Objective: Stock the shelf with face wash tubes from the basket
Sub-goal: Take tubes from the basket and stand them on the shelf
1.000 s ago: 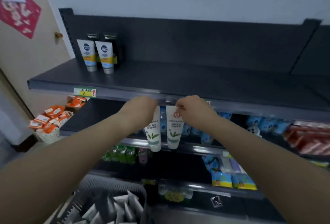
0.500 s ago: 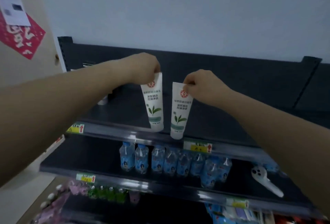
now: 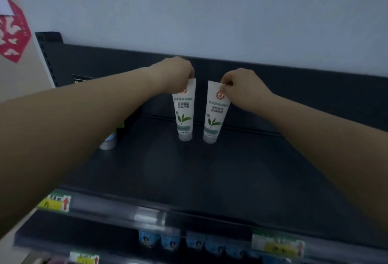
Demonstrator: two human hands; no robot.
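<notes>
Setting two face wash tubes on the top shelf [image 3: 210, 169] at once is the step I judge myself to be in. My left hand [image 3: 178, 72] pinches the crimped top edge of the left tube [image 3: 184, 114], and my right hand [image 3: 241, 87] pinches the crimp of the right tube [image 3: 214, 116]. On both hands the fingers [image 3: 225, 88] are curled tight on that flat seam. Both tubes hang cap-down, labels facing me, just beside each other but apart, deep on the shelf near the back panel [image 3: 294, 87]. The left one is upright and the right one leans slightly. Their caps look to be at the shelf deck, though in this dim view I cannot tell whether they rest on it or hover just above.

As for progress, I count little done. Apart from these two, I see only a capped tube [image 3: 108, 141] at the far left, mostly hidden by my left forearm. The rest of the deck in front of and to the right of the tubes is bare dark metal down to the price label [image 3: 55, 202]. The basket is out of view, so I cannot say how many tubes remain. Blue bottles [image 3: 189, 241] fill the lower shelf. What is left: let go once both stand, then fetch more.
</notes>
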